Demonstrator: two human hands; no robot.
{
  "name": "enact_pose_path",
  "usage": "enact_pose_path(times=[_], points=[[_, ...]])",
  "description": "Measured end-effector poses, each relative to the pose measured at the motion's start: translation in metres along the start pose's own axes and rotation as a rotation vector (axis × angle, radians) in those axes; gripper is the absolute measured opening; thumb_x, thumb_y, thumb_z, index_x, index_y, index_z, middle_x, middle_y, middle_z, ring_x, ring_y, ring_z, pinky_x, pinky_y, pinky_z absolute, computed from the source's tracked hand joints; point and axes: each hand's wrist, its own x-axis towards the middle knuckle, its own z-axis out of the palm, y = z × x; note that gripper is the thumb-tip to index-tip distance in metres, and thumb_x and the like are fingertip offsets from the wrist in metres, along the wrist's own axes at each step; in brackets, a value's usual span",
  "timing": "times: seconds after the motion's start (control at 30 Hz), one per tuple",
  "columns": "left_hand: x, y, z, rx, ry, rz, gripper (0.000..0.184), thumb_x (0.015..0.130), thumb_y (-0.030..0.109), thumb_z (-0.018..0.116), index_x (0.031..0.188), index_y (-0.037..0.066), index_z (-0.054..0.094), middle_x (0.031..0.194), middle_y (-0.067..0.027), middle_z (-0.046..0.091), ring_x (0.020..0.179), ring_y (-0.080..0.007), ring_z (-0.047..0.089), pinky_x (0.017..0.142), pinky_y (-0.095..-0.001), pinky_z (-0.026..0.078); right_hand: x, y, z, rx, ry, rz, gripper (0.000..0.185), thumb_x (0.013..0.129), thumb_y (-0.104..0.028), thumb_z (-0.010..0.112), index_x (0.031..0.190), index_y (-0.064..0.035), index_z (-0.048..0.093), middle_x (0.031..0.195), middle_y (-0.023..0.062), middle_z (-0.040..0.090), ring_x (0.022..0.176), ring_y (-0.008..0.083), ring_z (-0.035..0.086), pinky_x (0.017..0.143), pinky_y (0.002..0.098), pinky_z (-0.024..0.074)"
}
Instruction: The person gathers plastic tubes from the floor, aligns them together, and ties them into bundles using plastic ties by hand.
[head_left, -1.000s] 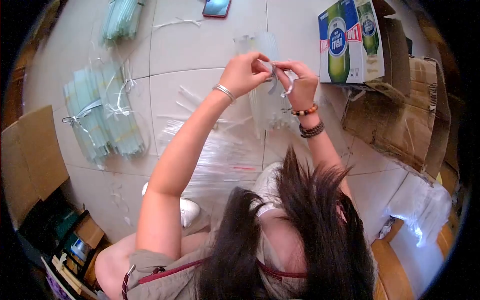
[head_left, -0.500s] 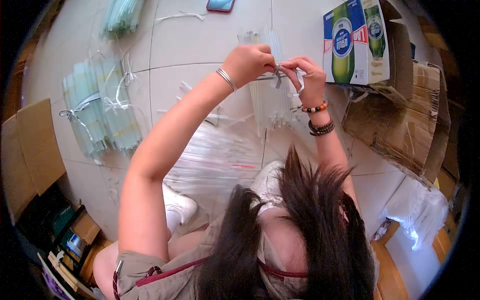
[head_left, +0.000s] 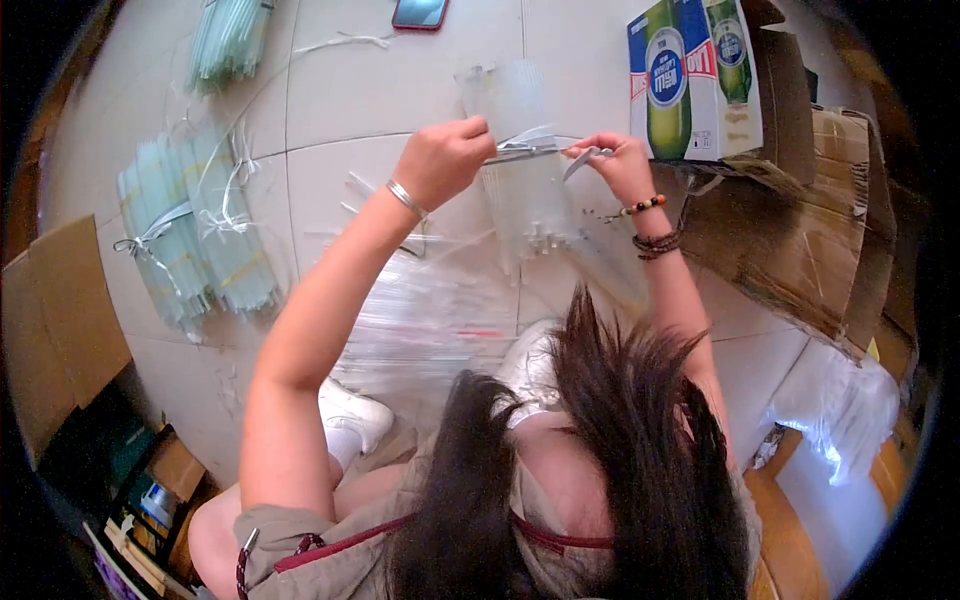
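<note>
A bundle of thin clear plastic tubes (head_left: 535, 205) lies on the floor in front of me, with a whitish tie ribbon (head_left: 527, 150) across its middle. My left hand (head_left: 446, 160) is closed on one end of the ribbon, left of the bundle. On the other side, my right hand (head_left: 617, 166) pinches the other end, and a loose tail hangs from its fingers. The ribbon looks taut between both hands. Nearer my feet are many loose clear tubes (head_left: 410, 325), spread in a heap.
Tied tube bundles (head_left: 160, 225) lie at the left, another bundle (head_left: 230, 45) at the far left. A phone (head_left: 420, 12) and a loose ribbon strip (head_left: 345, 43) are at the back. A beer carton (head_left: 690, 85) and flattened cardboard (head_left: 790, 235) stand right, a plastic bag (head_left: 835, 410) below.
My hands have moved apart, from close together over the bundle to either side of it. The ribbon now stretches between them. The whole view has shifted slightly.
</note>
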Motion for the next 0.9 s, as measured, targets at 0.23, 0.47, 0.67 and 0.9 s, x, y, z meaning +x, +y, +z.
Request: enact_pose_path(times=[0.23, 0.47, 0.67, 0.9], points=[[-0.05, 0.008, 0.024, -0.298, 0.155, -0.706, 0.056, 0.08, 0.037, 0.078, 0.113, 0.002, 0.05, 0.099, -0.0148, 0.059, 0.091, -0.0219, 0.059, 0.073, -0.032, 0.051, -0.022, 0.064, 0.017, 0.697, -0.116, 0.287, 0.044, 0.095, -0.038, 0.06, 0.125, -0.0062, 0.059, 0.106, 0.0025, 0.066, 0.09, 0.014, 0.062, 0.074, 0.0265, 0.0513], [-0.044, 0.084, 0.081, -0.79, 0.057, -0.997, 0.077, 0.076, 0.04, 0.079, 0.128, -0.005, 0.045, 0.12, -0.0208, 0.056, 0.114, -0.029, 0.055, 0.098, -0.038, 0.043, -0.009, 0.019, 0.081, 0.094, 0.016, 0.244, 0.104, 0.059, -0.068, 0.079, 0.126, 0.0076, 0.052, 0.13, 0.0261, 0.053, 0.119, 0.0317, 0.053, 0.101, 0.0402, 0.043], [-0.03, 0.117, 0.043, -0.966, 0.236, -0.975, 0.077, 0.073, 0.024, 0.082, 0.132, -0.003, 0.039, 0.128, -0.0168, 0.049, 0.117, -0.0258, 0.051, 0.1, -0.0376, 0.042, -0.034, -0.07, 0.037, -0.056, 0.087, -0.002, 0.111, 0.056, -0.061, 0.084, 0.133, 0.0083, 0.046, 0.126, 0.0258, 0.053, 0.121, 0.0348, 0.05, 0.104, 0.0395, 0.0406], [0.066, 0.189, -0.081, -1.091, 0.204, -0.518, 0.07, 0.077, 0.028, 0.079, 0.129, -0.002, 0.043, 0.122, -0.0189, 0.05, 0.112, -0.0321, 0.053, 0.099, -0.0398, 0.042, -0.1, -0.225, -0.118, -0.008, -0.041, -0.19, 0.082, 0.072, -0.041, 0.083, 0.131, 0.0051, 0.049, 0.126, 0.0171, 0.056, 0.113, 0.0221, 0.055, 0.099, 0.0339, 0.044]])
